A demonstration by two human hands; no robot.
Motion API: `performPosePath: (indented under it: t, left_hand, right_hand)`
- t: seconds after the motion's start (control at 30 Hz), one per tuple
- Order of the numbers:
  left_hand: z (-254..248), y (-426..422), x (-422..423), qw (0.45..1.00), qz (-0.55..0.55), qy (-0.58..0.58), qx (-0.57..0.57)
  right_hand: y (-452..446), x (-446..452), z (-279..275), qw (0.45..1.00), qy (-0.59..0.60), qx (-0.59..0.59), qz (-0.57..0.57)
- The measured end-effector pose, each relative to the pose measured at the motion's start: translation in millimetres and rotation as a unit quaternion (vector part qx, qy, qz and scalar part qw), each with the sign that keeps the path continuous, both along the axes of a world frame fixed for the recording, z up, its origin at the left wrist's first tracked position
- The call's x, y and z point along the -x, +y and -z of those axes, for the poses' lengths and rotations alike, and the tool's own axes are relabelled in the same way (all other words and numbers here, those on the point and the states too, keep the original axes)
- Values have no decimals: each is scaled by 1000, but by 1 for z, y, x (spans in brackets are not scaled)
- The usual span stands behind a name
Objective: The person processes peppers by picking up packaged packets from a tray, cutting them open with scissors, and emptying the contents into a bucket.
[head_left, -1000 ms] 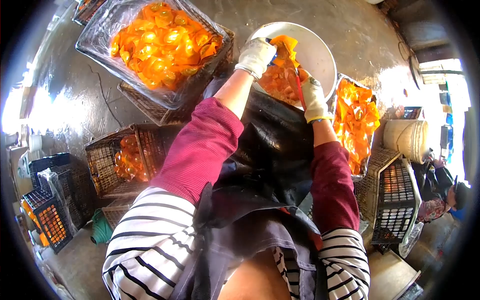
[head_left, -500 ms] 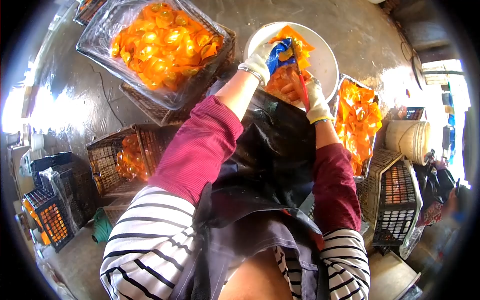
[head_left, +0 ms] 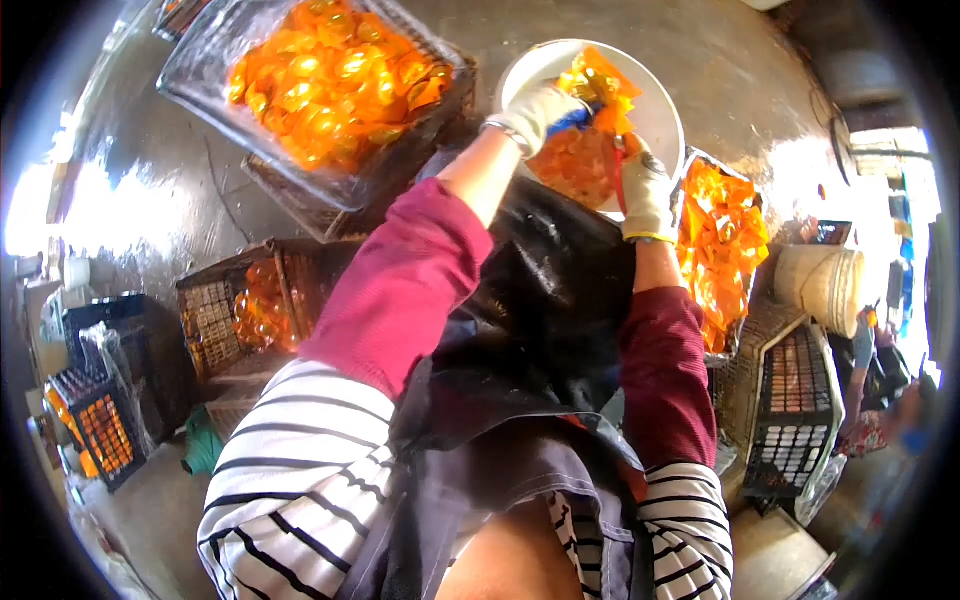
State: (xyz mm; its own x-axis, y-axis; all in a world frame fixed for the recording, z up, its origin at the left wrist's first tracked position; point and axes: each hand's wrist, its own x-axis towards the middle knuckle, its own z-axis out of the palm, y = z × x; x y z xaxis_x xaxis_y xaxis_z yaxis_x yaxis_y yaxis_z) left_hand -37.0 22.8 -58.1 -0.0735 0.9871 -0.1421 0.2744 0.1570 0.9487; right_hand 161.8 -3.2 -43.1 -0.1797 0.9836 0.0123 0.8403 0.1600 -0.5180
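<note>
My left hand, in a whitish glove with blue on the fingers, is closed on a glossy orange film-like piece with yellowish parts. That piece is held over a round white tub. My right hand, in a whitish glove with a yellow cuff, is closed around a red-handled tool. Its working end is hidden, so I cannot tell its exact kind. Paler orange-pink pieces lie in the tub below both hands.
A plastic-lined crate heaped with orange pieces stands at upper left. Another crate of orange pieces is right of the tub. A crate on its side, a bucket and stacked crates surround me. A black apron covers my lap.
My left hand has turned, with its blue fingers now less visible. The orange piece has shifted slightly right. My right hand has moved a little right, and the tool's dark upper part no longer shows.
</note>
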Motion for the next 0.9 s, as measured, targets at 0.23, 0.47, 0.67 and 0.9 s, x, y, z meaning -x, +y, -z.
performPosePath:
  t: [0.23,0.47,0.67,0.9]
  left_hand:
    - [-52,-41,18,973,-128,190,-1]
    - [-71,-124,125,946,-165,271,-67]
    - [-2,-169,201,892,14,432,131]
    - [21,-142,219,901,-12,395,176]
  right_hand:
    - [2,9,-26,541,754,302,218]
    - [1,-14,-25,753,632,178,52]
    - [15,-45,-12,534,811,236,40]
    - [10,-30,-21,568,768,295,-3]
